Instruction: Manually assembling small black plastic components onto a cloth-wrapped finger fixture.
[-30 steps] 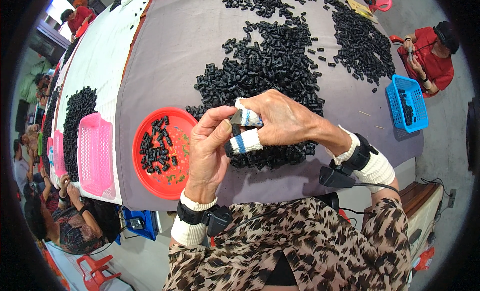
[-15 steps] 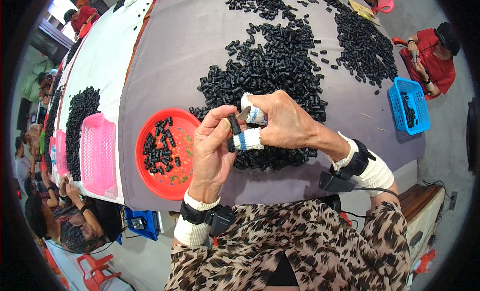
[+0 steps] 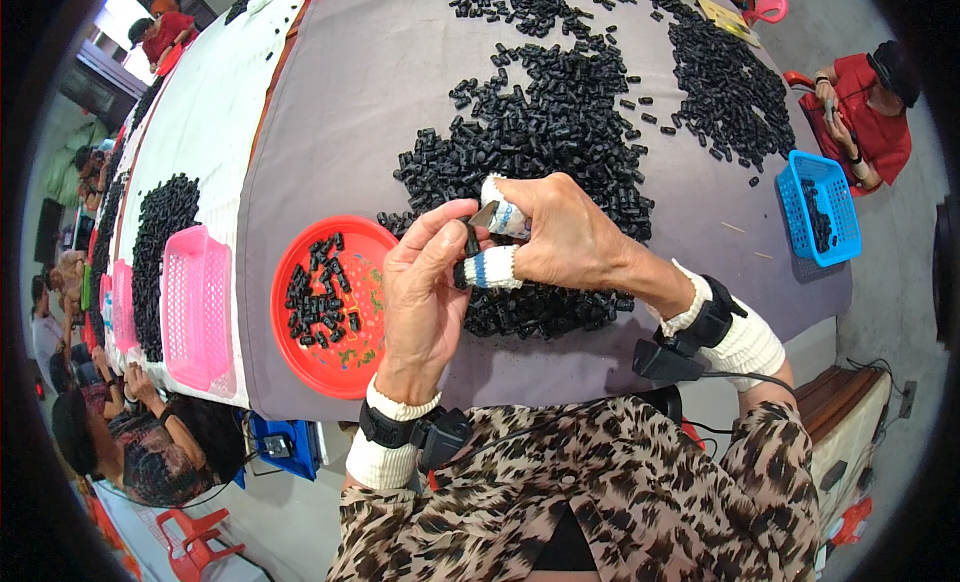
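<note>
Left hand (image 3: 425, 292) — thumb and forefinger pinch one small black piece (image 3: 472, 242) over the near edge of the heap, its upper end left bare, presumably so the other hand can reach it. Right hand (image 3: 580, 232) is closed on a small grey blade (image 3: 484, 214), tip toward the piece; whether the edge touches it I cannot tell, the fingers crowd the view. White knit covers (image 3: 490, 267) wrap the right thumb and forefinger (likely guarding skin from the edge). Heap of black pieces (image 3: 540, 132) lies just beyond the hands, within easy reach. Red tray (image 3: 342, 384) sits beside the left hand — handy, I judge, for that side — with similar pieces gathered inside.
</note>
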Demonstrator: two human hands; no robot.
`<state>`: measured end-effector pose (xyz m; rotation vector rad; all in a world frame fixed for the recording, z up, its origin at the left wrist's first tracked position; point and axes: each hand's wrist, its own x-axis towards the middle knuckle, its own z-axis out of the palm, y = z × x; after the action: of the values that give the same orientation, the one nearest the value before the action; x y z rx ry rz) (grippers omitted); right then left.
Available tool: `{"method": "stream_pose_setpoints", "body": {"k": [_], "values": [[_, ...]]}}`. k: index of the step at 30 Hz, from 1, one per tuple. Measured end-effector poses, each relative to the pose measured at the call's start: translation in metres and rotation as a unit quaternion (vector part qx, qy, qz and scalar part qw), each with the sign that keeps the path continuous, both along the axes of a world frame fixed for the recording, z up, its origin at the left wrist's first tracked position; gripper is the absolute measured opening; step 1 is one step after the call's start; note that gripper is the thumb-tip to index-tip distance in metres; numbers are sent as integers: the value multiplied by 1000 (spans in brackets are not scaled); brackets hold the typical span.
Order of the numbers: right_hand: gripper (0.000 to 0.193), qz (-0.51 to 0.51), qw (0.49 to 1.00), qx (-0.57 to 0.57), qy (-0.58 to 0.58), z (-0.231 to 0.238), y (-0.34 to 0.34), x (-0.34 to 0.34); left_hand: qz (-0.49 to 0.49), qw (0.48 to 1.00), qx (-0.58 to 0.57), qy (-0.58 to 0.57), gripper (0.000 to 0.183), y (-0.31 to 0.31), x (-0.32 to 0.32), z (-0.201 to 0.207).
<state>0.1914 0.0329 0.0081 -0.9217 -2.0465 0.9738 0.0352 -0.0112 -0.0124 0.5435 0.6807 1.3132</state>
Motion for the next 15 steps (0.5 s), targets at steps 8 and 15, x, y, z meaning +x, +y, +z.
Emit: {"method": "stream_pose_setpoints", "body": {"k": [8, 15], "values": [[31, 50, 995, -77, -44, 6, 3, 2, -4, 999, 20, -34, 28, -4, -2, -7], [34, 73, 992, -65, -85, 7, 7, 1, -30, 998, 36, -30, 28, -4, -4, -9]]}}
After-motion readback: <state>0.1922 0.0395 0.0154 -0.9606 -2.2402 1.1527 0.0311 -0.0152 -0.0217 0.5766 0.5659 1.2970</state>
